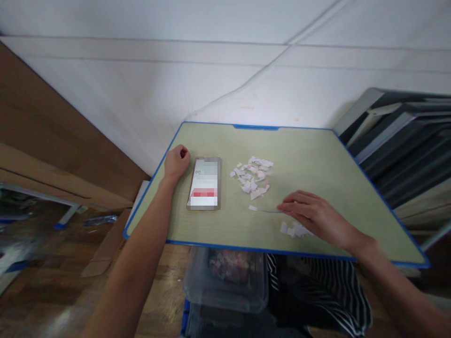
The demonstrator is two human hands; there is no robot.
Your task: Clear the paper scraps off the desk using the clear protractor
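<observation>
Few paper scraps (pixel 295 229) under right hand (pixel 317 216), heap (pixel 252 175) just beyond.

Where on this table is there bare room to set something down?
The far right of the table, between the paper scraps and the right edge, is bare. So is the near left strip in front of the phone. The middle is crowded: scraps, more bits under the right hand. The left hand sits beside the phone.

On the table (pixel 317 155), a phone (pixel 205 183) lies left of paper scraps (pixel 252 174).
</observation>
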